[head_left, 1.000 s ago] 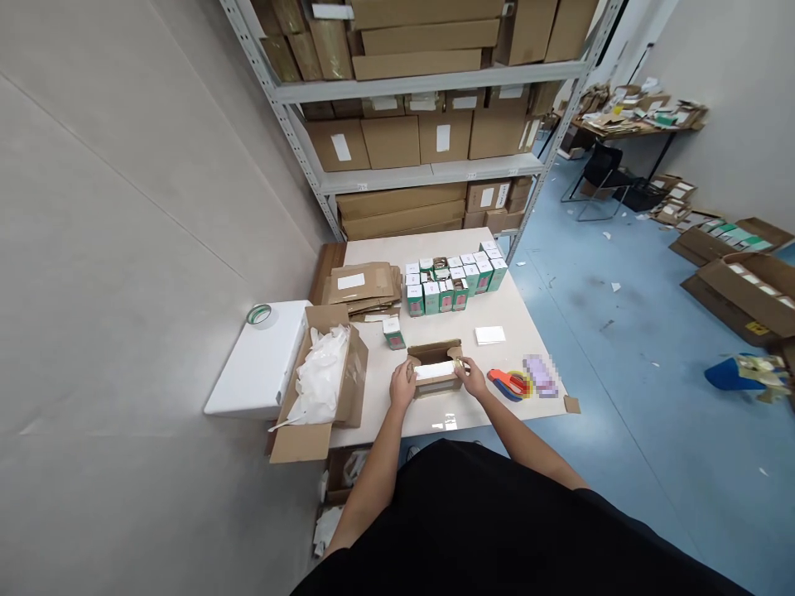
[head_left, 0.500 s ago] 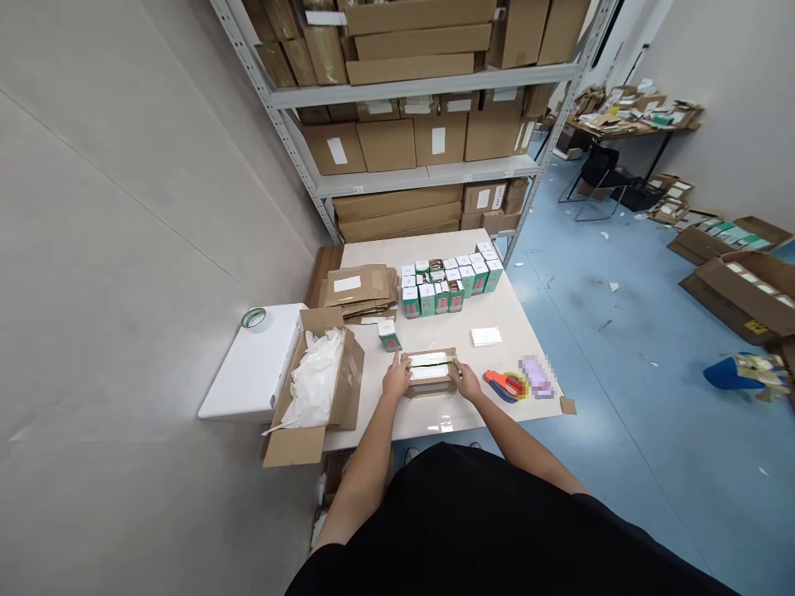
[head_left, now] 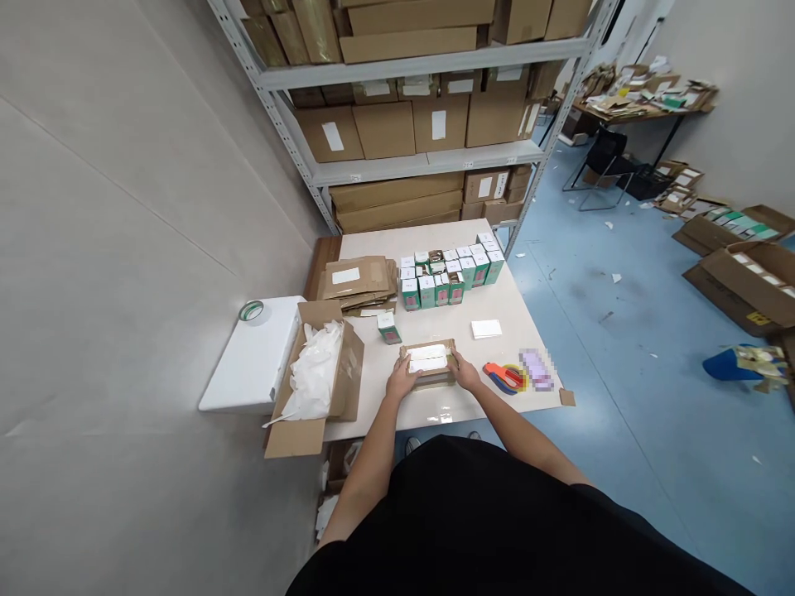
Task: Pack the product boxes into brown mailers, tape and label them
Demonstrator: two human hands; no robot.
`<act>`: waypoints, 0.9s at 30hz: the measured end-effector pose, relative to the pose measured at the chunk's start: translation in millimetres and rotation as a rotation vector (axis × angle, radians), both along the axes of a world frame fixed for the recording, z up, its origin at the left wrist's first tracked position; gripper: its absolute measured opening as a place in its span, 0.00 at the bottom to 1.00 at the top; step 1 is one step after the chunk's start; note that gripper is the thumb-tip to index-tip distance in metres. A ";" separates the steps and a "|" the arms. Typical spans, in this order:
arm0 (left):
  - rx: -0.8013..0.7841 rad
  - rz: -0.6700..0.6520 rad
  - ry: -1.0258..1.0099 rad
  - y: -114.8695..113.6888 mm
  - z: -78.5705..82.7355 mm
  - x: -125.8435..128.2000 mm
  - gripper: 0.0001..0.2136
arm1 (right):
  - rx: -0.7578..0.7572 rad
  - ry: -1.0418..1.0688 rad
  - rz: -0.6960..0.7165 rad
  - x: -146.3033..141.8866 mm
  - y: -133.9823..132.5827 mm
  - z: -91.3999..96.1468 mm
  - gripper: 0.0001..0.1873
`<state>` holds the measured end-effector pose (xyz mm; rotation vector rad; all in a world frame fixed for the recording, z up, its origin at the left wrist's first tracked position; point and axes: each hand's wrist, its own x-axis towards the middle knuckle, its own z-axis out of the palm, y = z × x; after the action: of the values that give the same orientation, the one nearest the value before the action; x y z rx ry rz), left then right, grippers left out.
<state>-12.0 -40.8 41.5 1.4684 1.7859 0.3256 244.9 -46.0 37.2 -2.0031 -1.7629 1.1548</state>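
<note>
A small cardboard box (head_left: 435, 377) lies near the front of the table, with two white strips (head_left: 428, 358) showing side by side along its top. Its left end is in my left hand (head_left: 401, 379), fingers bent over the edge. My right hand (head_left: 463, 372) grips the opposite end, thumb on top. What lies under the white strips I cannot make out. Just beyond my left hand stands a single green and white carton (head_left: 388, 329). To the right of my right hand lie an orange-handled tool (head_left: 504, 377) and a stack of white cards (head_left: 485, 329).
Several green and white cartons (head_left: 427, 291) stand in rows at the back. Flattened cardboard (head_left: 360, 277) is piled at the left, behind an open box (head_left: 349, 372) of white paper (head_left: 316, 372). A tape roll (head_left: 251, 310) rests on a white surface (head_left: 248, 372). Shelving (head_left: 428, 164) rises behind.
The dark gap between the two white strips on the box has narrowed. Both hands stay on its ends, with the left one bent further over the edge. My view has shifted slightly.
</note>
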 end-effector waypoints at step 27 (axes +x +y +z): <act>-0.044 -0.112 0.068 -0.7 -35.2 44.2 0.40 | -0.148 -0.207 0.029 19.1 -7.0 -13.0 0.41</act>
<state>32.3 -41.4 6.3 1.5567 1.7446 0.1805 264.1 -52.9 24.2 -2.2639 -1.8564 1.1536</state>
